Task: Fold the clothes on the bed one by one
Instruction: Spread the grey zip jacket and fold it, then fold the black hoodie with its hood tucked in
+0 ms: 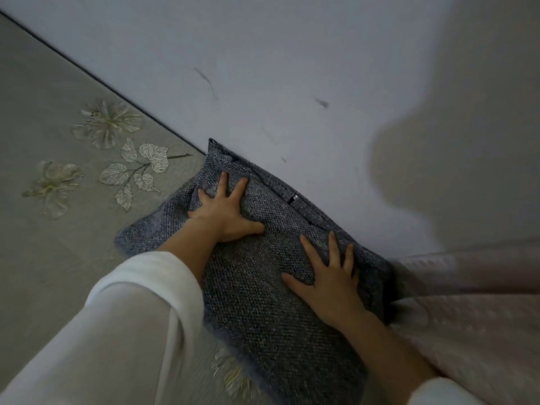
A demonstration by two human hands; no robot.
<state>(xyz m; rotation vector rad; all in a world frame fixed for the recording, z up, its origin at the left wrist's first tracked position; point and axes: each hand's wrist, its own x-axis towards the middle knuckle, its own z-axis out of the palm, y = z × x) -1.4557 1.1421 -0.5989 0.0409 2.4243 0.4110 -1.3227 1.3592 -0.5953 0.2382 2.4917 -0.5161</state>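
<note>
While the folded grey-blue sweater (263,317) is lying on the bed (43,258), it is being pressed flat by both hands. The left hand (226,213) is being held on the sweater's far part, with its fingers (241,187) spread out straight and nothing being gripped. The right hand (328,287) is being rested on the sweater's middle, toward its right edge, with its fingers (333,247) likewise splayed flat and nothing being held. The far edge of the sweater is being kept against the pale wall (292,68), and a small dark tag (293,198) is showing along that edge. A pale pink cloth (467,317) is lying just right of the sweater, touching its right edge. Stitched flowers (108,121) are showing on the bed's cover to the left of the sweater. A white sleeve (117,331) is being worn on the left arm, reaching in from the sweater's near left side.
</note>
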